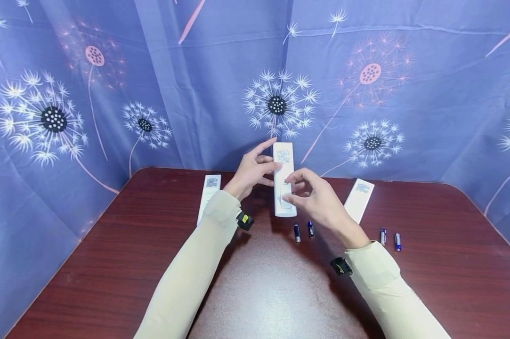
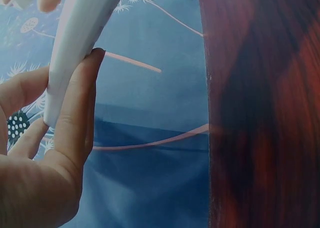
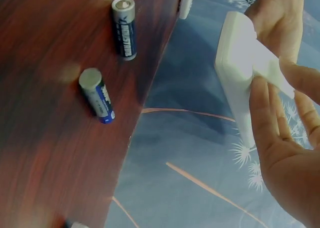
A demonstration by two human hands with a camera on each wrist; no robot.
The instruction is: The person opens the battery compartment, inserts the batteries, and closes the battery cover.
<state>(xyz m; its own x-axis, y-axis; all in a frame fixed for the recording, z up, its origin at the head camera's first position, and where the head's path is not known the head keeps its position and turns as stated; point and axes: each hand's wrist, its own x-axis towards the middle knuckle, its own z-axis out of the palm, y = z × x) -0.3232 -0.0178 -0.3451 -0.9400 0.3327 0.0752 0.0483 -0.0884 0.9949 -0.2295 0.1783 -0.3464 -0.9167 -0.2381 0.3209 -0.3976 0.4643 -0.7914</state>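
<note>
A white remote control [image 1: 285,174] is held up above the table, its back with a printed label turned toward the head camera. My left hand [image 1: 251,168] grips its upper part, thumb on the back and fingers along the side. With thumb and fingers, my right hand [image 1: 318,200] pinches the battery cover [image 3: 272,71] low on the remote. In the right wrist view that cover juts out at an angle from the body. Whether it still touches the remote cannot be told. Below lie two batteries [image 1: 297,233] with dark blue wrappers.
A second white remote [image 1: 208,194] lies on the left of the dark red table [image 1: 110,263], partly behind my left sleeve. Another remote [image 1: 359,201] lies at the right, with two blue and silver batteries [image 1: 397,242] near it. A blue curtain [image 1: 212,94] hangs behind.
</note>
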